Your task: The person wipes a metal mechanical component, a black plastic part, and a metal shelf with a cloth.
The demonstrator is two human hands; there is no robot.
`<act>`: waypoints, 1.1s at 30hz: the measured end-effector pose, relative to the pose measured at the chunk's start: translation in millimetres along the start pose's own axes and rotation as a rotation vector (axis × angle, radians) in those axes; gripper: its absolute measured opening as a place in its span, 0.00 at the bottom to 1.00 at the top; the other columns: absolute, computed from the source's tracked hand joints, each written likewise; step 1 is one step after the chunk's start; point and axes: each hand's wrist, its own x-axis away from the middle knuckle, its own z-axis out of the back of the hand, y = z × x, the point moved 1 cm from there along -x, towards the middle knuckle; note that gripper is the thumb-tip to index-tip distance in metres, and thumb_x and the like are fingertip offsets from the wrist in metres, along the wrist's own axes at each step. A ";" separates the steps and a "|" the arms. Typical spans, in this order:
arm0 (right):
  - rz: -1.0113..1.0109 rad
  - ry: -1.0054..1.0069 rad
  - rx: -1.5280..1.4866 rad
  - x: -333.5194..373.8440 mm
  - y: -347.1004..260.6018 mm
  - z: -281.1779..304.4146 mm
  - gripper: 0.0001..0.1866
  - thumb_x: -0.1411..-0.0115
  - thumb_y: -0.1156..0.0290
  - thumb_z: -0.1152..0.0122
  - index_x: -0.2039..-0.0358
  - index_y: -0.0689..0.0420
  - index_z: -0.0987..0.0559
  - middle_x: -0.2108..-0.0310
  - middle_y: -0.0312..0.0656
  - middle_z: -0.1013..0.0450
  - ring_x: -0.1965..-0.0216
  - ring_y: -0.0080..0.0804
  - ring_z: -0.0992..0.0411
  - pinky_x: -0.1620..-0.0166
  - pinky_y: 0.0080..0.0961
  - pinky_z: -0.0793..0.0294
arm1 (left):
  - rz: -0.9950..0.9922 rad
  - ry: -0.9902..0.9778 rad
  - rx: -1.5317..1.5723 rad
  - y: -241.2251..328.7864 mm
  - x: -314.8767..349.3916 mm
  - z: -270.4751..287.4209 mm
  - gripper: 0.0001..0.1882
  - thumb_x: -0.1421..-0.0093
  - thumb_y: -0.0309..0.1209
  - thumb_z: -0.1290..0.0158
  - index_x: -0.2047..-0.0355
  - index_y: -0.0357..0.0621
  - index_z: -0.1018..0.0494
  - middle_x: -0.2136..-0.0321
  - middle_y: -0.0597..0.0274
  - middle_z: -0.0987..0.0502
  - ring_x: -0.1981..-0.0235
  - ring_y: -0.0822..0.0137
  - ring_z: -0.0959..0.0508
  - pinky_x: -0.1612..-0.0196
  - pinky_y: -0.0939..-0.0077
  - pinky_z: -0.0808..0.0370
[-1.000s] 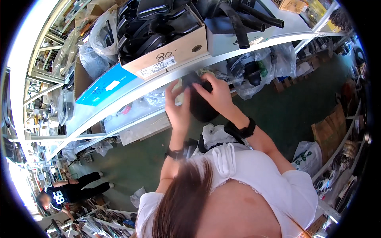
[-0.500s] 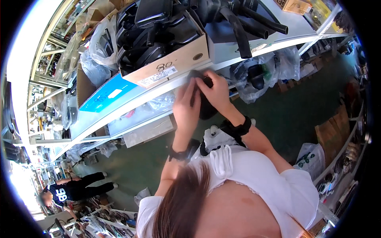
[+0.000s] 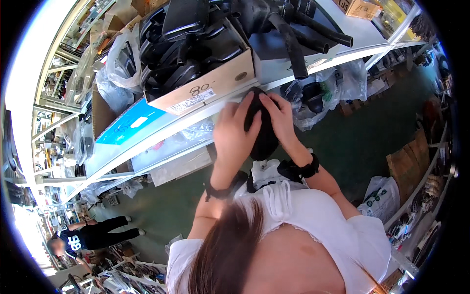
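Observation:
Between my two hands is a dark, matte black oblong piece (image 3: 266,139) with a rounded far end; its exact kind I cannot make out. My left hand (image 3: 235,128) grips its left side, the fingers reaching over the top and the thumb lying across it. From the other side my right hand (image 3: 281,117) holds it, fingers curled on its upper right part. Both hands are just in front of the shelf edge (image 3: 230,102). Beyond them stands an open cardboard box (image 3: 220,81) filled with black plastic-looking parts (image 3: 188,49).
Black tubular parts (image 3: 289,44) jut over the shelf's front at the right. A blue box (image 3: 128,121) and clear plastic bags (image 3: 117,88) stand left. Bagged parts (image 3: 313,95) sit on the lower shelf. Another person (image 3: 83,235) stands in the aisle at the lower left.
The black piece has been raised and turned, so more of its length shows between my hands. My hands have spread apart slightly and shifted a little right.

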 end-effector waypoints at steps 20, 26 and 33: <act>-0.283 -0.058 -0.467 6.2 11.0 -37.3 0.14 0.44 0.66 0.54 0.66 0.64 0.27 0.71 0.38 0.30 0.69 0.20 0.34 0.65 0.16 0.36 | 0.030 -0.363 -0.392 1.3 -30.6 37.2 0.19 0.53 0.36 0.51 0.59 0.47 0.30 0.72 0.55 0.28 0.71 0.56 0.27 0.70 0.66 0.30; -0.452 -0.113 -0.448 11.9 15.3 -57.5 0.15 0.44 0.64 0.52 0.67 0.65 0.27 0.72 0.37 0.30 0.70 0.21 0.36 0.65 0.17 0.36 | -0.007 -0.307 -0.326 -19.7 -14.9 53.3 0.21 0.51 0.36 0.51 0.55 0.47 0.32 0.74 0.56 0.30 0.71 0.56 0.28 0.70 0.67 0.31; -0.169 0.088 -0.298 2.1 18.2 -15.4 0.11 0.43 0.68 0.51 0.68 0.64 0.27 0.75 0.31 0.32 0.71 0.16 0.38 0.67 0.15 0.37 | -0.078 -0.210 -0.371 3.5 -22.3 4.4 0.21 0.52 0.35 0.52 0.55 0.46 0.33 0.73 0.56 0.29 0.71 0.55 0.27 0.71 0.64 0.29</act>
